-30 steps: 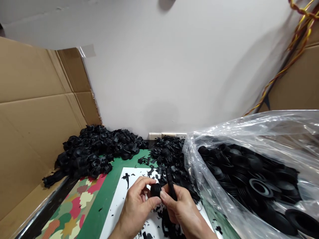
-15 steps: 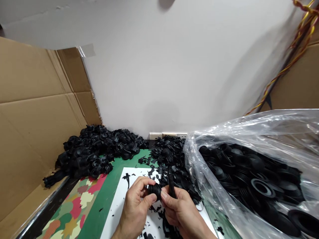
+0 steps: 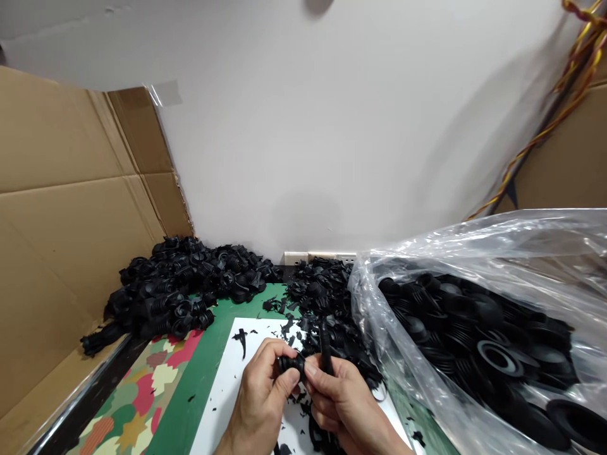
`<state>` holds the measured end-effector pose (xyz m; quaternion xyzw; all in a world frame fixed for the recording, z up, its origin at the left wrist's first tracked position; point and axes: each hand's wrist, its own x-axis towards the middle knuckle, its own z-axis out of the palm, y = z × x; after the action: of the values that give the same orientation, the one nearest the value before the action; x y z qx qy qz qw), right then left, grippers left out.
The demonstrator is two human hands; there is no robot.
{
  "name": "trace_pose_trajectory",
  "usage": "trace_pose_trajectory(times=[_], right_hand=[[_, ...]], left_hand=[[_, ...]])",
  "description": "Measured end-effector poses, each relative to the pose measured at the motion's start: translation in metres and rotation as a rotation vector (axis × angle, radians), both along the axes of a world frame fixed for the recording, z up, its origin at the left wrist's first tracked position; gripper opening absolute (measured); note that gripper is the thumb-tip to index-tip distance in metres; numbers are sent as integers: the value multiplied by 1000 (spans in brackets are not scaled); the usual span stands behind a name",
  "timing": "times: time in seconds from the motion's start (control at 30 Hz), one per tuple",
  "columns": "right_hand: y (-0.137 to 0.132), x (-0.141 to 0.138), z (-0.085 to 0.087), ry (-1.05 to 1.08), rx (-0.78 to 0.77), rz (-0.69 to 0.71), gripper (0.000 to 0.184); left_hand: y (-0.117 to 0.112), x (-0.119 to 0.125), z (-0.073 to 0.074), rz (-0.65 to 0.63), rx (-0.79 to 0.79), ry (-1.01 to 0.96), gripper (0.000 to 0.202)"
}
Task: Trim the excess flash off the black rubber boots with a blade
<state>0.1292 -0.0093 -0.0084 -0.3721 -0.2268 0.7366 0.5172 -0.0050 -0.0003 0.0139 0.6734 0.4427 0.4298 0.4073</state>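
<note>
My left hand (image 3: 260, 393) grips a small black ribbed rubber bellows (image 3: 289, 364) between thumb and fingers, above a white sheet (image 3: 219, 385). Close against its right side, my right hand (image 3: 344, 399) is closed, thumb and forefinger pinched at the edge of the bellows. A narrow black tool (image 3: 325, 344) sticks up out of the right hand; its kind cannot be made out, and its lower part is hidden by the fingers. Black rubber scraps (image 3: 242, 341) are scattered over the sheet and under both hands.
Ribbed black rubber parts (image 3: 190, 278) are heaped at the left by a cardboard wall (image 3: 71, 221). Trimmed scraps (image 3: 322, 284) pile up behind the hands. On the right, a clear plastic bag (image 3: 393, 360) holds more bellows (image 3: 474, 316). Power sockets (image 3: 296, 258) sit low on the back wall.
The bellows has turned and tilted in my left hand, so its rim now shows near the fingertips. Both hands stay in nearly the same place.
</note>
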Motion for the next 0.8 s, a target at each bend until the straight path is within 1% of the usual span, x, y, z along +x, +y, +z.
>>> trace_pose_trajectory(times=[0.1, 0.17, 0.27, 0.33, 0.4, 0.5, 0.57, 0.67, 0.73, 0.8], right_hand=[[-3, 0, 3, 8, 24, 19, 45], [-4, -1, 4, -19, 36, 14, 44], [-3, 2, 5, -210, 108, -42, 42], [-3, 10, 9, -390, 187, -132, 41], [-2, 20, 15, -505, 235, -238, 43], [-4, 35, 26, -541, 281, -310, 48], [-5, 41, 27, -593, 340, -330, 49], [-5, 41, 22, -611, 400, -352, 51], [-4, 37, 17, -552, 410, -348, 51], [-4, 31, 16, -494, 400, -341, 46]], left_hand=[[0, 1, -3, 9, -62, -68, 4], [0, 1, -4, 12, -72, -71, 3], [1, 1, -2, 27, -50, -21, 3], [1, 0, 0, 47, -28, 15, 5], [1, 0, 2, 63, -9, 42, 6], [0, 0, 5, 77, 21, 85, 8], [-1, 1, 6, 77, 37, 109, 8], [-2, 0, 6, 70, 59, 123, 10], [-2, 0, 5, 64, 69, 129, 11], [-2, 0, 3, 58, 78, 143, 13]])
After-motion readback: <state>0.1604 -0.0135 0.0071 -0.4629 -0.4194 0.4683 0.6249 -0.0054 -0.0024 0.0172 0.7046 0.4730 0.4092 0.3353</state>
